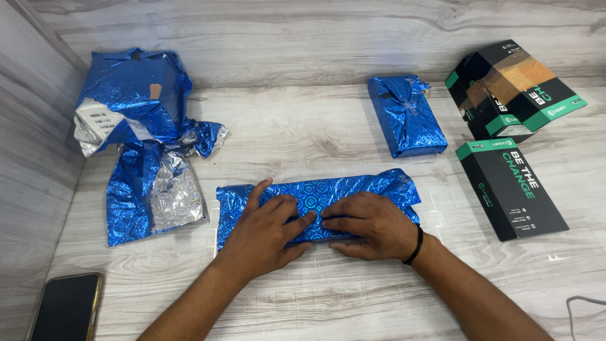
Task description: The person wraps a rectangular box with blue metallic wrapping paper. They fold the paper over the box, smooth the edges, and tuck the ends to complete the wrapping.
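A phone (66, 307) lies at seven o'clock. At centre, the left hand (265, 228) and right hand (371, 225) press flat, fingers together, on a blue-wrapped box (353, 188). One black box (510, 187) lies at three o'clock. Farther off: one wrapped parcel (406, 115), two stacked black boxes (514, 88), one crumpled foil heap (139, 139) at ten o'clock.

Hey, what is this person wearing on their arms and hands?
Both forearms are bare, with no sleeves in view. The right hand has a thin black band around its wrist. The left hand wears nothing: no ring, watch or glove shows.
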